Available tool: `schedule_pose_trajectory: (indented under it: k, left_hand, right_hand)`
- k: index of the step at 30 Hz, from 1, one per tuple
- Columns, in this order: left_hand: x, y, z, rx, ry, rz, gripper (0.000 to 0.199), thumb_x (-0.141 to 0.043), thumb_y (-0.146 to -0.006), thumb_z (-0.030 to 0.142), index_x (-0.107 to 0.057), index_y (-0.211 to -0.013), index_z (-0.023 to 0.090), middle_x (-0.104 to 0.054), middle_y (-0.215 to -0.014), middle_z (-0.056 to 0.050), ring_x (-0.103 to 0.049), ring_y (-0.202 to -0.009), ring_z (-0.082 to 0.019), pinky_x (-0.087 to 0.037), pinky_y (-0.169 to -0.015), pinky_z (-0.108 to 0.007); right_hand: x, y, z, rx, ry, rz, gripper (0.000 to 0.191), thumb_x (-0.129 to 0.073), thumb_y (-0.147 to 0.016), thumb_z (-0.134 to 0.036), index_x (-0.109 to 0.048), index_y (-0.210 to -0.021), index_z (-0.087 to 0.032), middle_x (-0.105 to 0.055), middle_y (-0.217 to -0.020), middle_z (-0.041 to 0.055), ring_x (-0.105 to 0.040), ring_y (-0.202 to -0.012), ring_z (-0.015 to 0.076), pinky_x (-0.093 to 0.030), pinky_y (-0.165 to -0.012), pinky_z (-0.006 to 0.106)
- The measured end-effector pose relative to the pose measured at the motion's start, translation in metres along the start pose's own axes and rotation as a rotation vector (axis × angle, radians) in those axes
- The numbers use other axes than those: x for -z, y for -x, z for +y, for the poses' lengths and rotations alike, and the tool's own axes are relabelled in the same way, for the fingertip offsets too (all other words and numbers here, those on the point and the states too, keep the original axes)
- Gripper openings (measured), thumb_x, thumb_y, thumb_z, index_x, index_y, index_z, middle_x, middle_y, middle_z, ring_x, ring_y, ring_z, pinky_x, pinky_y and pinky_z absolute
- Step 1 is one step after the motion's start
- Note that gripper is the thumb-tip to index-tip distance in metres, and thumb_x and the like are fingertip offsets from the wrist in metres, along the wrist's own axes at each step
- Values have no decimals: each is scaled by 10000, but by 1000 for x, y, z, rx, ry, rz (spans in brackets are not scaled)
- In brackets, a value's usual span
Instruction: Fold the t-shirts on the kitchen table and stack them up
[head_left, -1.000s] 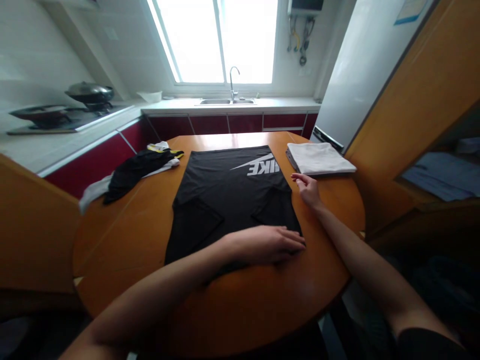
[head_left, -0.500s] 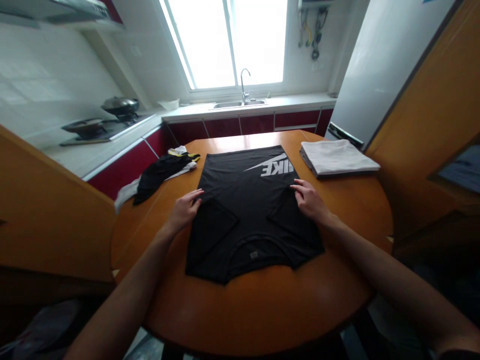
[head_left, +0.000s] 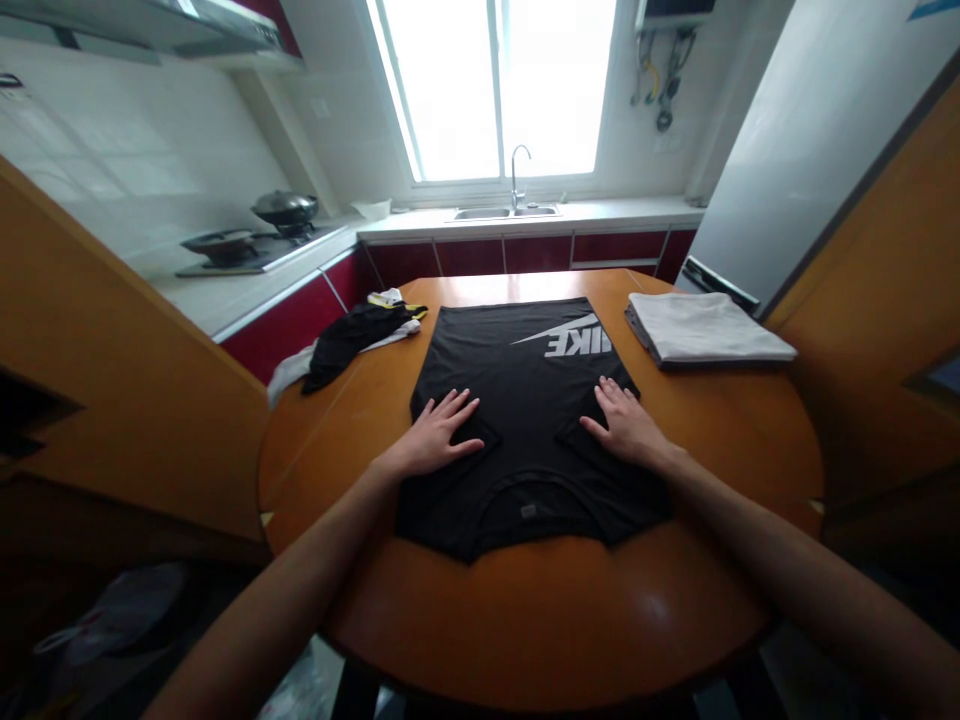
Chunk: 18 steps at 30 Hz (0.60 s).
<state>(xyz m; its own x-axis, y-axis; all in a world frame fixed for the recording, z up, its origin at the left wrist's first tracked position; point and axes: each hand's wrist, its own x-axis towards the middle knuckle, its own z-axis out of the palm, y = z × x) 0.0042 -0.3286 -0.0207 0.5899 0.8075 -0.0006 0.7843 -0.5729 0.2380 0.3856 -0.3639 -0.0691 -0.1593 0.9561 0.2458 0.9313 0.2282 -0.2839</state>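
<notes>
A black T-shirt (head_left: 525, 400) lies spread on the wooden table (head_left: 555, 610), its neckline towards me and its sleeves turned inward over the body. White lettering and a swoosh show upside down near its far right edge. My left hand (head_left: 439, 435) rests flat on the folded left sleeve, fingers spread. On the right side of the shirt lies my right hand (head_left: 622, 420), palm down with the fingers extended. Neither hand grips the cloth.
A stack of folded light cloth (head_left: 712, 330) sits at the table's right. Crumpled black and white clothes (head_left: 352, 340) lie at the far left edge. Beyond are a counter with a sink (head_left: 487, 213), a stove with a lidded pan (head_left: 285, 208), and a fridge (head_left: 795, 140) to the right.
Both hands have moved from the shirt's side edges inward onto the cloth, and their fingers are now spread flat. The whole view has shifted, so the scene sits further right.
</notes>
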Motion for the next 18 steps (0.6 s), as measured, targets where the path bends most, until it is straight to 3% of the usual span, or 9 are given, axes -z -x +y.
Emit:
schedule_pose_trajectory:
  k: [4, 9, 12, 15, 18]
  left_hand:
    - [2, 1, 1, 2, -16, -56, 836, -486, -915, 708, -295, -1584, 243, -177, -1660, -135, -125, -1537, -345, -111, -1207, -600]
    - [5, 0, 0, -21, -29, 11, 772, -412, -963, 679, -298, -1584, 235, -201, -1660, -115, -145, -1537, -329, -113, -1216, -584]
    - [2, -1, -1, -22, -54, 39, 753, -358, -985, 672, -280, -1591, 231, -194, -1663, -112, -132, -1541, -312, -109, -1223, -569]
    - [-3, -2, -3, -14, -81, -9, 782, -359, -973, 695, -275, -1593, 226, -178, -1662, -125, -130, -1540, -323, -114, -1221, -575]
    - [-3, -2, -2, -24, -85, 7, 776, -343, -981, 689, -249, -1601, 231, -167, -1666, -115, -136, -1541, -313, -120, -1225, -566]
  right_hand:
    - [1, -1, 0, -20, 28, 8, 765, -461, -944, -596, -428, -1506, -77, -336, -1594, 222, -281, -1496, 339, -232, -1212, 527]
    - [14, -1, -9, 28, 43, 57, 719, -385, -985, -560, -404, -1525, -86, -301, -1616, 197, -238, -1515, 310, -203, -1225, 517]
    - [16, 1, -16, 60, 55, -9, 739, -366, -988, -569, -370, -1544, -82, -267, -1632, 182, -208, -1525, 296, -189, -1230, 506]
    - [17, 2, -21, 57, 69, -100, 793, -362, -976, -618, -357, -1548, -68, -263, -1629, 194, -202, -1526, 301, -187, -1226, 520]
    - [20, 2, -22, 55, 65, -63, 781, -340, -990, -599, -347, -1551, -55, -261, -1631, 190, -204, -1526, 288, -176, -1233, 501]
